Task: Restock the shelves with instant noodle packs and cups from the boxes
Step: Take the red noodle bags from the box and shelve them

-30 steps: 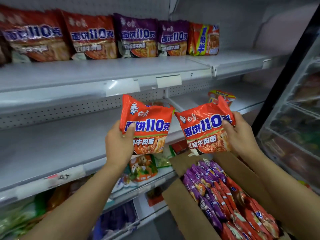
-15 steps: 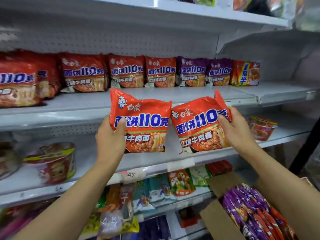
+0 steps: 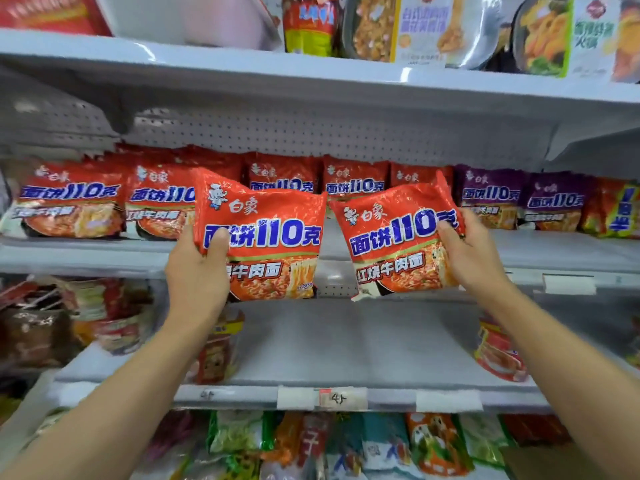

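A grey shop shelf (image 3: 346, 247) with a pegboard back carries a row of red noodle packs (image 3: 69, 202), with purple packs (image 3: 490, 195) at its right end. In front of that shelf, the left hand (image 3: 197, 271) grips one red pack (image 3: 263, 233) by its left edge, thumb on its face. The right hand (image 3: 471, 251) grips a second red pack (image 3: 398, 237) by its right edge. The two packs are side by side, almost touching. Below the shelf, a lower board (image 3: 346, 341) holds noodle cups (image 3: 498, 351), partly hidden behind the arms. Above the shelf, boxed meals (image 3: 422, 26) are cut off by the frame. The bags at the bottom (image 3: 433, 441) are blurred.
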The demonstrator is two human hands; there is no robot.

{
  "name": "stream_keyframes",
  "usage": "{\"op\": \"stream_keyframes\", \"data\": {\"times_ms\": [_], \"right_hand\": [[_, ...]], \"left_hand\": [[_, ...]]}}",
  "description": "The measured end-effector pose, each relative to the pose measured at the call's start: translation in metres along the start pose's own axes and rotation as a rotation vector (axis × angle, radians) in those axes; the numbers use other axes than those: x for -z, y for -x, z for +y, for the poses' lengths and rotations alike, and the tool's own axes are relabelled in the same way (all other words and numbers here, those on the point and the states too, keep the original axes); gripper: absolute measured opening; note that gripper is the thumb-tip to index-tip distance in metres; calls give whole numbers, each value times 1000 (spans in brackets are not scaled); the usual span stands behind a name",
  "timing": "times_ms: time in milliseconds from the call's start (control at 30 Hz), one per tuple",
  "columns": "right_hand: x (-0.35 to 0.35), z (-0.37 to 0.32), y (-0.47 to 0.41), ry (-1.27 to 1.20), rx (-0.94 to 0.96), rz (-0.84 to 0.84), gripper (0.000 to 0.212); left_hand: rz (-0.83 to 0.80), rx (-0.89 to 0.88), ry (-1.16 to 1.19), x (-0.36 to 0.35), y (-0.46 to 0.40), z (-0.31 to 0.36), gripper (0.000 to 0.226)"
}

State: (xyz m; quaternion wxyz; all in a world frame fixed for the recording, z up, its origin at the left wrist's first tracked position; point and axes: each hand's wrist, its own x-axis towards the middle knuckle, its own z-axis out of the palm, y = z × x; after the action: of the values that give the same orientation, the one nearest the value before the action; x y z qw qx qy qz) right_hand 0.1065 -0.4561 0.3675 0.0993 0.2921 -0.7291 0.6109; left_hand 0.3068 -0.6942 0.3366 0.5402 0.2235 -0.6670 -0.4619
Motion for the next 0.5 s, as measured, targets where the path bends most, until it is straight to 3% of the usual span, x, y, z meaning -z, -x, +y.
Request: {"op": "stream_keyframes", "data": {"times_ms": [167, 500], "right_hand": [[-57, -2, -57, -82, 33, -14, 8], [-181, 0, -147, -116, -1, -21, 25]], "left_hand": [[131, 4, -16, 24, -33, -2, 24], [260, -19, -75, 31, -86, -11, 21]]}}
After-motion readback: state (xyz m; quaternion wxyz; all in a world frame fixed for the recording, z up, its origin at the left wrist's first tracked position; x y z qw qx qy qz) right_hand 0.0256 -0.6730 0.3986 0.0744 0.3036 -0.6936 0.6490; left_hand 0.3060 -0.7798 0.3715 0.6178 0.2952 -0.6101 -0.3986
